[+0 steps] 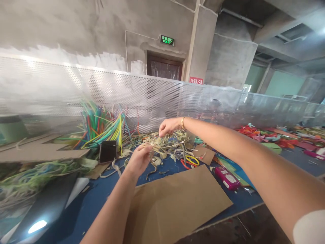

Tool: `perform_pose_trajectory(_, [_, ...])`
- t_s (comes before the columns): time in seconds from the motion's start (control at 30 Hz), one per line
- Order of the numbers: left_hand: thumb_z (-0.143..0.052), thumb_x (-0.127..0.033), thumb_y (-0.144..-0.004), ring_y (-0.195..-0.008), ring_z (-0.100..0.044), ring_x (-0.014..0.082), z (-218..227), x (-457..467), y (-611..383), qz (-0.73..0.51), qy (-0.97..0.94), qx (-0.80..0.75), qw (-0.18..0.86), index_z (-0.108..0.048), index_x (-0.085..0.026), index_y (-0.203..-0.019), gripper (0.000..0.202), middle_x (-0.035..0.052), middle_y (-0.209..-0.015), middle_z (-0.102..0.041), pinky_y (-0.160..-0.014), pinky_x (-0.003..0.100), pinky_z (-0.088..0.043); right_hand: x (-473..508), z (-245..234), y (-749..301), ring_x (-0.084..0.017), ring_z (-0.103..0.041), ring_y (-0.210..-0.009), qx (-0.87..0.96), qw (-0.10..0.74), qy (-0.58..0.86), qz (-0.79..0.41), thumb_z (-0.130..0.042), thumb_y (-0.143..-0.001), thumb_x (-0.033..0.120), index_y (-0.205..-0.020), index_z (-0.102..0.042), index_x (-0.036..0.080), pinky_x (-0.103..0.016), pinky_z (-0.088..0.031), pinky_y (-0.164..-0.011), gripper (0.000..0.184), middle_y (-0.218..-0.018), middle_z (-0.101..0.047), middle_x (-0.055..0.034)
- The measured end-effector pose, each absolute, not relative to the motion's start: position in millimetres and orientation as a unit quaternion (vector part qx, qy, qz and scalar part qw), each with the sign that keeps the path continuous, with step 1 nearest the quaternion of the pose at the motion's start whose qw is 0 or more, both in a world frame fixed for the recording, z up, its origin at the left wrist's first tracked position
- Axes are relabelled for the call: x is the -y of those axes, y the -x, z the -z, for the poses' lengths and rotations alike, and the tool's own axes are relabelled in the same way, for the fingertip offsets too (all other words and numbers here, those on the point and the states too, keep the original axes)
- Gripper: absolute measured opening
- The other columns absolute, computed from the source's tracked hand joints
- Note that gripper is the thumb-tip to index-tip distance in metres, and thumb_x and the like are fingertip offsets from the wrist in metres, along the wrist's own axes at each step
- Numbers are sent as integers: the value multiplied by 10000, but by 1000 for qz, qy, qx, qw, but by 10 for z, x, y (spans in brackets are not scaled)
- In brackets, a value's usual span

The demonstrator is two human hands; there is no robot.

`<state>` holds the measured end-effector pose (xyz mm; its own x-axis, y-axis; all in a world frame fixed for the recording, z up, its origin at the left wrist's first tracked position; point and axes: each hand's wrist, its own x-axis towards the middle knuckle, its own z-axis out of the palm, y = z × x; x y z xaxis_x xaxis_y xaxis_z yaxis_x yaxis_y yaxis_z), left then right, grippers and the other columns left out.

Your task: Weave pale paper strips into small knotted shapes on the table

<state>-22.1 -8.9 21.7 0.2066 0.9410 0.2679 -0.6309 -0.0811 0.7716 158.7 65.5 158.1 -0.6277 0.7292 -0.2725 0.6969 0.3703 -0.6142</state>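
Observation:
My left hand (pixel 140 157) is closed, with pale thin strips (pixel 155 148) sticking out past its fingertips. Above and to the right of it, my right hand (pixel 170 126) is pinched with the fingers bent down; what it holds, if anything, is too small to make out. Both hands are over a tangled pile of dry-looking pale strips (pixel 177 139) on the blue tabletop (pixel 98 196). A brown cardboard sheet (pixel 175 203) lies nearer to me, below the hands.
Coloured pipe-like strands (pixel 101 123) stand at the left behind a black phone (pixel 108 151). On the right lie a magenta box (pixel 226 177) and yellow and red loops (pixel 192 161). A perforated metal screen (pixel 127 88) runs along the back. Green stringy material (pixel 38 176) is heaped at far left.

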Motion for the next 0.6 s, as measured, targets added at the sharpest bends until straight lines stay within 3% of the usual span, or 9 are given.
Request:
perform_pose_trajectory(0.23, [-684,-128,-606,-397,-346,22,-327,-108,592,-769,-171,-187,587,-451,-177,-591,238,-108,-433,-359,-463,152,-373,-840,-1654,-2488,-41,-372,-434,722,221,539,-373,-786,-662,301,-750,-635,132,-173,-333,-440,244,-495,-469,65])
perform_pose_trajectory(0.33, [-657,-194,-632,-384,-304,27,-280,-182,690,-789,-195,-276,513,-398,-184,-566,268,-103,-423,-317,-421,157,-318,-790,-1589,-2761,-48,-386,-438,674,292,569,-370,-784,-672,255,-702,-595,133,-177,-341,-434,227,-504,-476,52])
perform_pose_trajectory(0.4, [-657,-289,-648,-423,-376,51,-227,-203,678,-764,-287,-359,453,-430,-192,-561,262,-80,-441,-369,-437,182,-340,-752,-1562,-2826,-48,-359,-424,652,335,579,-357,-764,-700,242,-687,-578,138,-178,-326,-420,214,-482,-434,63])
perform_pose_trajectory(0.53, [-767,-316,-532,-760,-595,174,-150,-160,528,-677,-454,-415,404,-612,-185,-604,216,17,-758,-637,-612,256,-463,-700,-1787,-2671,-41,-242,-402,674,377,537,-340,-687,-782,212,-708,-579,141,-176,-237,-390,148,-455,-327,92])
perform_pose_trajectory(0.6, [-790,-313,-507,-981,-583,233,-159,-111,457,-644,-541,-447,305,-664,-187,-624,213,56,-1067,-631,-779,295,-480,-660,-2076,-2507,-43,-220,-414,716,395,491,-300,-667,-801,226,-742,-590,141,-181,-203,-390,128,-470,-334,88])
